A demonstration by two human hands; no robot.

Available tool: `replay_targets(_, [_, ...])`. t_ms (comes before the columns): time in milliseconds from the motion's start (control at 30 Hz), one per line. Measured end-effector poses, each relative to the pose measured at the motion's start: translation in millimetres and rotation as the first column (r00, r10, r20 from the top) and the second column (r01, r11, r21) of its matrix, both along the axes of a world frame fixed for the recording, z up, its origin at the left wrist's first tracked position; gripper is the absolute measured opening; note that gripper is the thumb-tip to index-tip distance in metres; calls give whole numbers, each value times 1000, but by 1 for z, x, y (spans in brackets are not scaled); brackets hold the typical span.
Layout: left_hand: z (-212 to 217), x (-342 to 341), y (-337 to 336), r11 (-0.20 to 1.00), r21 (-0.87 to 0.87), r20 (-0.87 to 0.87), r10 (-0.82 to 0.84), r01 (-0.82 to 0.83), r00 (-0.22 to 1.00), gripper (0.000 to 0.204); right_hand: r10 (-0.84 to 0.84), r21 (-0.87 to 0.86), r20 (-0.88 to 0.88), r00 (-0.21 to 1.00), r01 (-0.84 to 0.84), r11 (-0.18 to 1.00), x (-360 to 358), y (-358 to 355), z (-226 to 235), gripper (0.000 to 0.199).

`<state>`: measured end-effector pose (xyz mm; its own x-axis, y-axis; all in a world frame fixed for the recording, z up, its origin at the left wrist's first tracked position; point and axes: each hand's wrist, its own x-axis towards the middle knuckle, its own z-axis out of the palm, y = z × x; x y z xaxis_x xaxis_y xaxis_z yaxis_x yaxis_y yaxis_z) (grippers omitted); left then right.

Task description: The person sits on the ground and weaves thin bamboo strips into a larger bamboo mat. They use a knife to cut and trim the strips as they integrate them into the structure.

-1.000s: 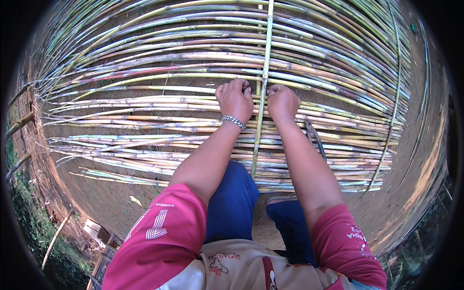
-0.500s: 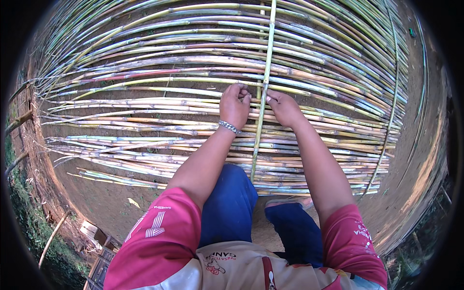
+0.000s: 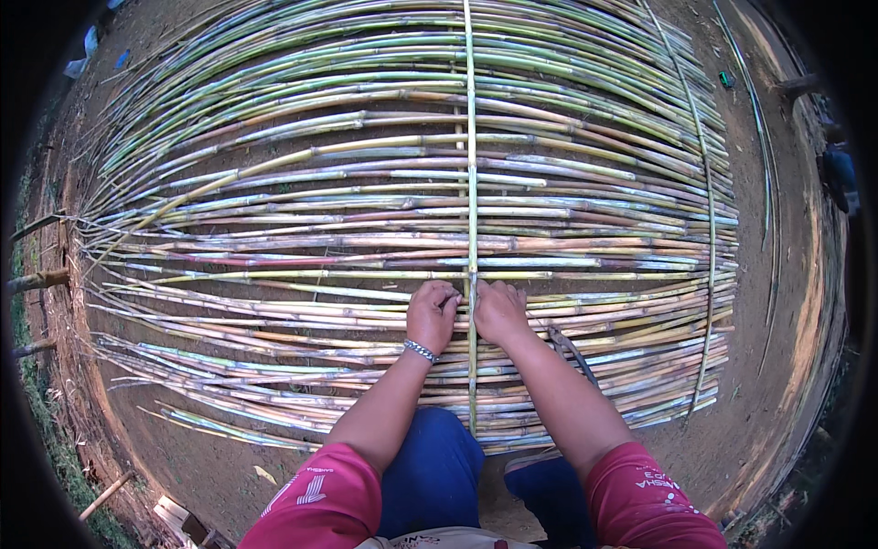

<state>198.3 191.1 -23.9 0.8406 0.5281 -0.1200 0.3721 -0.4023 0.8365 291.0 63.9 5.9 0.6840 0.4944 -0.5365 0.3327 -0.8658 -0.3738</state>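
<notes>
Long bamboo poles (image 3: 302, 242) lie side by side over brown soil, and a thin upright-running pole (image 3: 473, 210) crosses on top of them. My left hand (image 3: 432, 316) is just left of this cross pole, fingers curled in a closed pinch over the poles. Against its right side, my right hand (image 3: 500, 311) is closed with its back up and the knuckles toward the pole. Whatever the fingers hold is hidden or too small to make out. A dark pliers-like tool (image 3: 572, 352) lies on the poles beside my right forearm, partly covered by it.
A second cross pole (image 3: 709, 210) spans the poles on the right. Beyond it, thin strips (image 3: 761, 137) and a small green object (image 3: 726, 80) lie on the soil. Wooden stakes (image 3: 38, 281) stick out at the left edge, near a cut wooden piece (image 3: 178, 522).
The view has shifted, so more of the far poles show and the hands appear lower. My right hand has turned back-up and closed near the cross pole. The pliers-like tool has come into sight.
</notes>
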Motion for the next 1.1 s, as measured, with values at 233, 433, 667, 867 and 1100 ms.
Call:
replay_targets(233, [-4, 14, -16, 991, 79, -141, -94, 106, 985, 4, -118, -4, -66, 991, 118, 993, 1, -5, -12, 37])
replay_targets(433, [-1, 17, -13, 995, 28, -180, -84, 91, 980, 4, -167, 25, -101, 981, 170, 985, 1, -5, -1, 36])
replay_targets(667, [-14, 17, -1, 987, -61, -183, -156, 147, 971, 9, -172, -29, -129, 977, 169, 985, 3, 1, 0, 36])
replay_targets(867, [-5, 23, 8, 955, -196, -200, -261, 222, 945, 12, -157, -82, -129, 979, 147, 986, 6, 1, -6, 39])
replay_targets(1100, [-8, 8, -1, 989, -70, -99, -139, 132, 985, 7, -15, -96, -118, 993, 3, 995, 21, -12, 5, 44])
